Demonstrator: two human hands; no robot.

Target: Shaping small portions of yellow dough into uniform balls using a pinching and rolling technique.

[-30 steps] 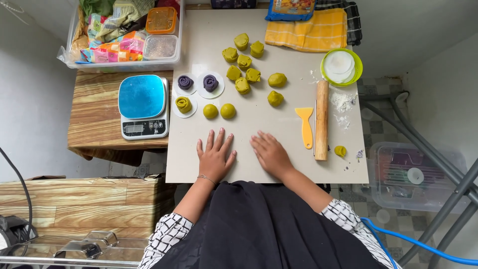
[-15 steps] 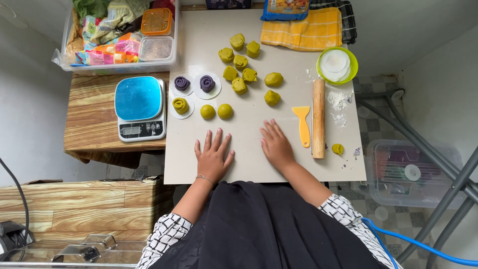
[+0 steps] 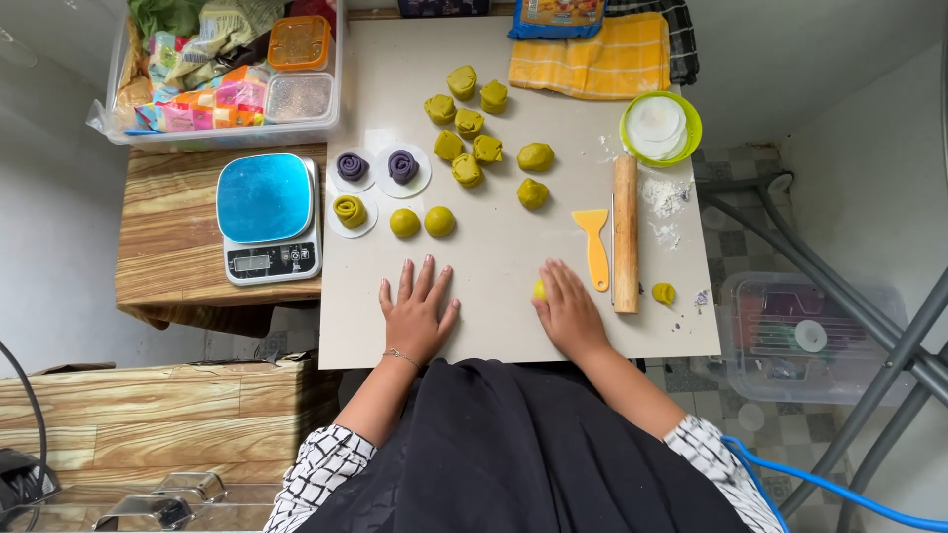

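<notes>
On the left of the surface (image 3: 494,326), three rolled spirals (two purple, one green) (image 3: 375,183) sit finished on paper rounds, two smooth balls (image 3: 422,222) beside them. The left hand (image 3: 417,308) lies flat, fingers spread, its grip holding nothing. Rough green dough pieces (image 3: 479,123) remain unshaped. The right hand (image 3: 567,308) presses a dough ball (image 3: 539,289) under its palm, grip loosely closed over it, beside the scraper (image 3: 594,247) and rolling pin (image 3: 625,232).

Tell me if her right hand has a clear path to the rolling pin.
Probably yes: the right hand lies flat beside the rolling pin, with only the thin yellow scraper on the board between them.
</notes>
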